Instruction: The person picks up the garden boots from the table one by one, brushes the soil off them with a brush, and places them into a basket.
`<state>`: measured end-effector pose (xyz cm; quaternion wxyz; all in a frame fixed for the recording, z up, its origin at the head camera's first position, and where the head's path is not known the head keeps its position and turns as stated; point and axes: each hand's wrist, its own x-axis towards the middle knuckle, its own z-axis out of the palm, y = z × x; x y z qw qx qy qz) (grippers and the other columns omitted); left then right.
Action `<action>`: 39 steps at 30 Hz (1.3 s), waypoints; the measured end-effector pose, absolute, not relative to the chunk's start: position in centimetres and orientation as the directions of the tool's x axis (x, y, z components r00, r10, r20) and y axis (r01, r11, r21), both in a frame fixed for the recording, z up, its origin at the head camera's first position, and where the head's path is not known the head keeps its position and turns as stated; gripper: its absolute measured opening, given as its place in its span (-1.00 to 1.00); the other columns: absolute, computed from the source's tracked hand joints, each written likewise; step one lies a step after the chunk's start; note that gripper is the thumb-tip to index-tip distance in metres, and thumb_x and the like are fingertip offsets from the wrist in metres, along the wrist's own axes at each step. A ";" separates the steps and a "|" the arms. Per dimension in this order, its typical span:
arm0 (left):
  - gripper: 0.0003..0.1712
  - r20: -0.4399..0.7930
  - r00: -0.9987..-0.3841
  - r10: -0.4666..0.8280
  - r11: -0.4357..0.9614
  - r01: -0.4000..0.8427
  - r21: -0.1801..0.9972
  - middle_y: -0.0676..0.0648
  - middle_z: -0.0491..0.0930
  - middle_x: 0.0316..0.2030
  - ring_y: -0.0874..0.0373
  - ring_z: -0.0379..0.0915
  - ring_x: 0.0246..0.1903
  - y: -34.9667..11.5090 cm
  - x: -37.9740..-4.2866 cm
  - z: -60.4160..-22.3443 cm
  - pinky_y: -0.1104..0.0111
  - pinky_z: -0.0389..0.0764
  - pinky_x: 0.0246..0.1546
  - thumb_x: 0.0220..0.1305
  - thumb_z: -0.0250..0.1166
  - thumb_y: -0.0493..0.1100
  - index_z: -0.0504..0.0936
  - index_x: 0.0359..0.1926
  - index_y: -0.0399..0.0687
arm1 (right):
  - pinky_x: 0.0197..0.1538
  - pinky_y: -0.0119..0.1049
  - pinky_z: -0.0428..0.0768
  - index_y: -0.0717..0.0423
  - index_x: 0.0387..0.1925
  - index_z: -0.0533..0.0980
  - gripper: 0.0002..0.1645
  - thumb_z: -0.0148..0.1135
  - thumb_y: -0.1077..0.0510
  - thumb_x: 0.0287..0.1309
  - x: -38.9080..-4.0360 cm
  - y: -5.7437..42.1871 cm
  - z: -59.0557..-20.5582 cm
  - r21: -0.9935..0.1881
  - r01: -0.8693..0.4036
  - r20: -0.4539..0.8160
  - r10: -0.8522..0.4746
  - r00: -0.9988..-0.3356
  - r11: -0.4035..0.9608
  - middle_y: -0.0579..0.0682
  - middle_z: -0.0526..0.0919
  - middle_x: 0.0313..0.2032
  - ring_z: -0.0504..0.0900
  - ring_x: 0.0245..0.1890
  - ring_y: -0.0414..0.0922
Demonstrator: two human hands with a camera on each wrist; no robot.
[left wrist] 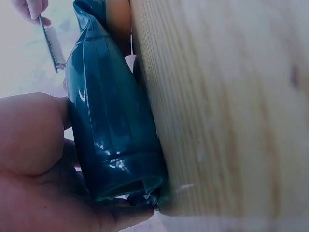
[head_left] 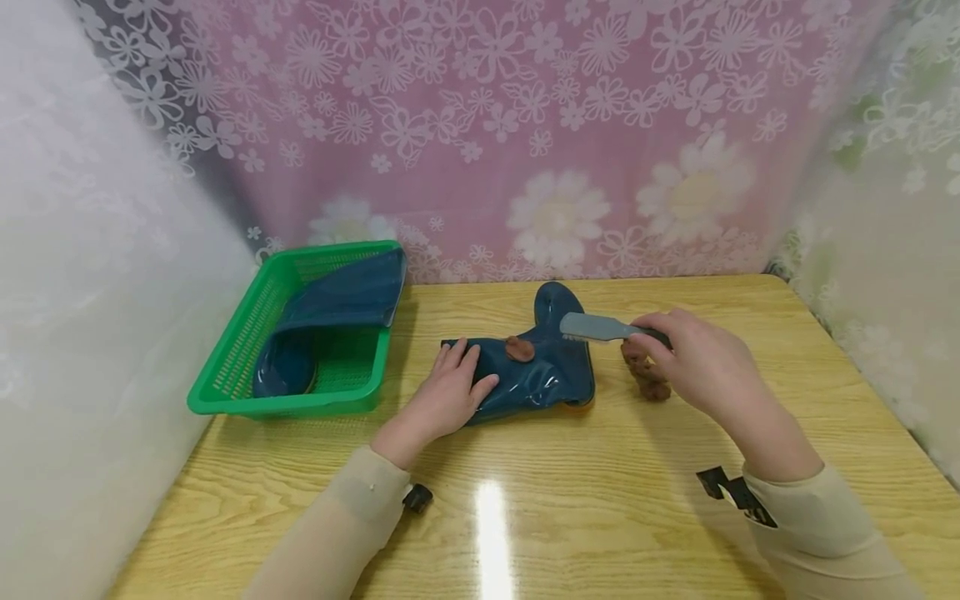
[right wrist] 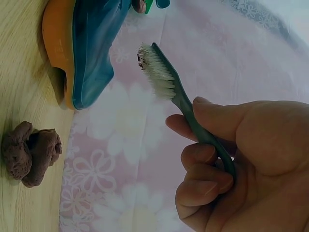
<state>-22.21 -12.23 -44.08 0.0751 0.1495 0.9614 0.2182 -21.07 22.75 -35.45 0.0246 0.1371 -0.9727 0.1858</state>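
A dark blue rubber boot (head_left: 566,358) with an orange sole lies on its side on the table. My left hand (head_left: 448,393) rests on its shaft by the top opening, fingers laid out over the rubber. On the boot sits a small brown clay-like lump (head_left: 519,348). My right hand (head_left: 701,362) grips the grey-green handle of a scrubbing brush (head_left: 596,327), held above the boot's foot end. Pale bristles (right wrist: 159,75) show in the right wrist view, with dark brown matter at their tips. Beneath the right hand, more brown lumps (right wrist: 36,154) lie on the table.
At the left stands a green plastic basket (head_left: 288,408), holding a second blue boot (head_left: 337,292) whose shaft leans over the right rim. A pink flowered curtain (head_left: 480,167) hangs behind the wooden table (head_left: 585,517). Pale sheeting closes in both sides.
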 end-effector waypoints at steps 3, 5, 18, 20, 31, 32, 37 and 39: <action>-0.13 -0.077 -0.944 0.321 0.861 0.257 0.439 -0.33 -0.11 0.75 -0.30 -0.35 0.74 -12.0 -22.2 -44.0 -0.07 -0.17 0.70 0.79 -0.01 0.22 0.08 0.75 -0.26 | -0.30 -0.02 0.46 0.04 0.19 0.72 -0.65 0.22 -0.07 0.70 -20.9 22.3 -35.4 -0.368 -0.277 0.098 -0.259 -0.961 0.887 0.10 0.70 -0.10 0.55 -0.29 0.03; -0.14 -0.074 -0.945 0.320 0.861 0.257 0.439 -0.33 -0.11 0.75 -0.29 -0.35 0.74 -11.9 -22.2 -44.1 -0.06 -0.17 0.70 0.79 0.00 0.22 0.09 0.75 -0.26 | -0.27 -0.02 0.48 0.02 0.12 0.71 -0.68 0.19 -0.08 0.72 -20.8 21.8 -35.3 -0.387 -0.279 0.090 -0.265 -0.960 0.879 0.06 0.69 -0.21 0.58 -0.36 0.00; -0.16 -0.065 -0.946 0.317 0.858 0.257 0.445 -0.31 -0.10 0.75 -0.27 -0.32 0.74 -11.1 -22.0 -44.3 -0.07 -0.13 0.70 0.80 0.00 0.19 0.10 0.75 -0.25 | -0.27 -0.01 0.53 0.06 0.30 0.71 -0.58 0.26 -0.07 0.67 -20.6 18.7 -35.7 -0.368 -0.328 0.181 -0.279 -0.943 0.870 0.12 0.72 -0.06 0.59 -0.30 0.03; -0.16 -0.069 -0.946 0.316 0.858 0.254 0.447 -0.31 -0.10 0.76 -0.27 -0.33 0.74 -11.1 -22.0 -44.3 -0.08 -0.12 0.69 0.80 0.01 0.20 0.10 0.76 -0.24 | -0.31 -0.05 0.47 0.07 0.28 0.72 -0.58 0.27 -0.07 0.66 -20.5 18.5 -35.8 -0.363 -0.338 0.187 -0.287 -0.939 0.868 0.09 0.69 -0.11 0.53 -0.36 -0.01; -0.16 -0.081 -0.946 0.313 0.852 0.242 0.464 -0.28 -0.13 0.76 -0.26 -0.35 0.75 -11.4 -21.9 -44.1 -0.12 -0.07 0.68 0.80 0.00 0.19 0.09 0.76 -0.21 | -0.22 0.02 0.63 0.09 0.30 0.71 -0.57 0.31 -0.04 0.64 -20.4 17.2 -36.9 -0.331 -0.386 0.193 -0.338 -0.921 0.861 0.11 0.74 -0.02 0.67 -0.24 0.00; -0.16 -0.081 -0.946 0.313 0.852 0.242 0.463 -0.28 -0.13 0.76 -0.26 -0.35 0.75 -11.4 -21.9 -44.2 -0.12 -0.07 0.68 0.80 0.00 0.20 0.09 0.76 -0.21 | -0.24 0.00 0.62 0.10 0.30 0.71 -0.58 0.32 -0.04 0.63 -20.4 17.1 -37.0 -0.328 -0.391 0.194 -0.344 -0.919 0.860 0.10 0.73 -0.05 0.65 -0.27 -0.01; -0.17 -0.079 -0.948 0.309 0.856 0.241 0.457 -0.28 -0.11 0.76 -0.27 -0.33 0.74 -11.6 -21.9 -44.2 -0.13 -0.04 0.67 0.80 0.01 0.20 0.10 0.76 -0.20 | -0.34 -0.12 0.53 0.12 0.27 0.73 -0.59 0.35 -0.01 0.61 -20.4 16.8 -37.3 -0.306 -0.415 0.211 -0.364 -0.907 0.857 0.02 0.68 -0.17 0.53 -0.39 -0.07; -0.16 -0.081 -0.948 0.309 0.858 0.241 0.454 -0.28 -0.10 0.76 -0.28 -0.33 0.74 -11.7 -21.9 -44.3 -0.13 -0.04 0.67 0.80 0.01 0.20 0.10 0.76 -0.20 | -0.38 -0.15 0.49 0.12 0.26 0.73 -0.60 0.36 0.01 0.60 -20.4 16.9 -37.3 -0.292 -0.416 0.222 -0.362 -0.905 0.861 0.00 0.66 -0.21 0.50 -0.43 -0.09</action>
